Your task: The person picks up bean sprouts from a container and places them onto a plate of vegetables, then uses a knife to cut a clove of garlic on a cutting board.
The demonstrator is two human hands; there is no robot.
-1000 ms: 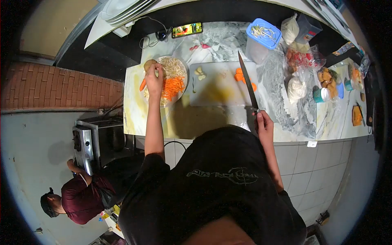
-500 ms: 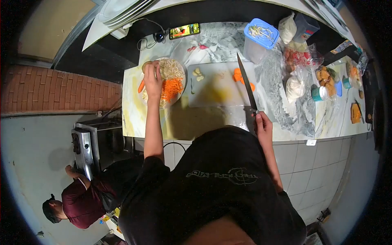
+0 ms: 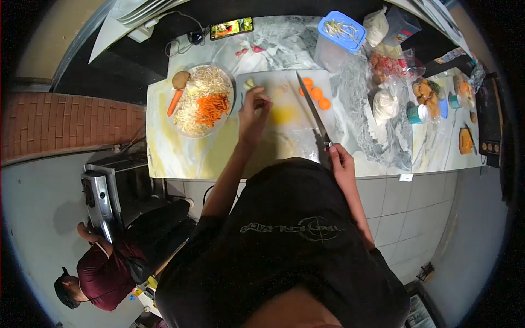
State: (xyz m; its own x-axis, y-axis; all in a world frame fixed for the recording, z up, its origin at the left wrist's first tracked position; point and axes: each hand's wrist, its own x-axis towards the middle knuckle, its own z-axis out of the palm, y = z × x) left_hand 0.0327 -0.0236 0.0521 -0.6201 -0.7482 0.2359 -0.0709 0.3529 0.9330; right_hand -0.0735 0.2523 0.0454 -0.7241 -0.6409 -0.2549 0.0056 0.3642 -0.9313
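In my right hand (image 3: 341, 160) is the handle of a large kitchen knife (image 3: 313, 107), its long blade pointing away over the right side of the white cutting board (image 3: 279, 121). Orange carrot slices (image 3: 324, 104) lie beside the blade. My left hand (image 3: 254, 113) is over the board's left side with its fingers curled together; whatever is between them is hidden. Pale garlic cloves (image 3: 249, 83) lie just beyond its fingers, partly covered. To the left, a round plate (image 3: 232, 98) carries shredded carrot (image 3: 212, 110), bean sprouts (image 3: 210, 77), a carrot piece (image 3: 175, 103) and a brown potato (image 3: 180, 80).
Behind the board are a phone (image 3: 232, 28), small red shallots (image 3: 257, 49) and a blue-lidded container (image 3: 342, 33). Bags (image 3: 386, 106) and a jar (image 3: 418, 113) stand on the right. Another person (image 3: 105, 276) is at the stove (image 3: 101, 199) on the lower left.
My left hand has moved right, from the potato on the plate to the cutting board. The potato stays on the plate. The knife remains in my right hand; the whole view has shifted slightly.
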